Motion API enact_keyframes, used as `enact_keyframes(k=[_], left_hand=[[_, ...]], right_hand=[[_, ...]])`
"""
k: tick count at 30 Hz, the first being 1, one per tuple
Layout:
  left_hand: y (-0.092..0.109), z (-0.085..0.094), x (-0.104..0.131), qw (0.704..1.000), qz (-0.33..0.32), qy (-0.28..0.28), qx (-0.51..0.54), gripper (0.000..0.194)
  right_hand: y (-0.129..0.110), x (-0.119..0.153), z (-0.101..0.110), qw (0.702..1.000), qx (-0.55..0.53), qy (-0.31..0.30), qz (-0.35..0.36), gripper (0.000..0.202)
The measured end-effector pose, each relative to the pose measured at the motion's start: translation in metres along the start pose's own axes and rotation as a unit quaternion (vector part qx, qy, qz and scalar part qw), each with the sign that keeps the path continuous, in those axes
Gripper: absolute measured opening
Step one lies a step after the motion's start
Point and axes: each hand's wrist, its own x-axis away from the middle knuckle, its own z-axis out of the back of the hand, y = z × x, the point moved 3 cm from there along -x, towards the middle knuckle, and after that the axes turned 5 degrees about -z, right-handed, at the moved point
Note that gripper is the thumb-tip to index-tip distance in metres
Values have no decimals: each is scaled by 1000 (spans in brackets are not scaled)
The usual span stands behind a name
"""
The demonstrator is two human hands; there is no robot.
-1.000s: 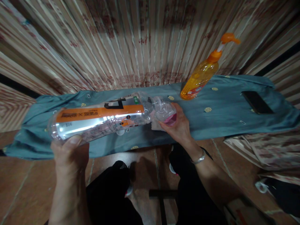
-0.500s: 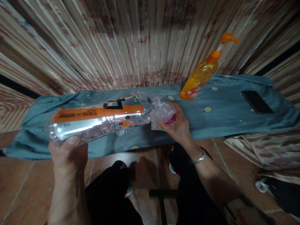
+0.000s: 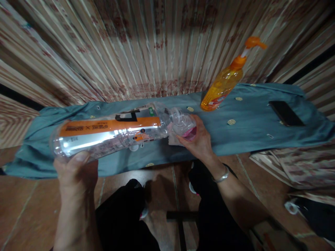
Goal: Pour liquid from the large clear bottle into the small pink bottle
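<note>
My left hand [image 3: 77,167] is closed round the base end of a large clear plastic bottle [image 3: 110,130] with an orange and silver label. The bottle lies almost level in the air, its neck pointing right. That neck meets a small clear plastic container [image 3: 184,123], which has something pink at its lower end. My right hand [image 3: 197,137] grips the container, fingers wrapped round its far side. Behind and below them a pale, flat item [image 3: 176,140] shows in part. A small white cap [image 3: 134,147] lies under the bottle on the cloth.
A teal patterned cloth [image 3: 251,134] covers the long narrow table. Back right stands an orange pump bottle [image 3: 222,85]. Farther right lies a black phone [image 3: 286,113]. A pleated curtain [image 3: 157,45] hangs behind the table. My legs are below its front edge.
</note>
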Motion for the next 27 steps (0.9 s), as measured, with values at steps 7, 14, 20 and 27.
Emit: enact_keyframes(k=[7,14,20,27], left_hand=[[-1,-1,0,1000,-7,-6,10,91],[-2,0,0,1000,-15,-19,13,91],[-2,-1,-1,1000,-13,-23,15,93],[-3,1,1,1000,-3,-16,16,92]], right_hand=[[1,0,0,1000,-7,2,-3,84],[1,0,-1,1000,-11,-4,-1,83],[1,1,-1,1000,-3,2,9,83],[1,0,-1,1000,4,8,13,84]])
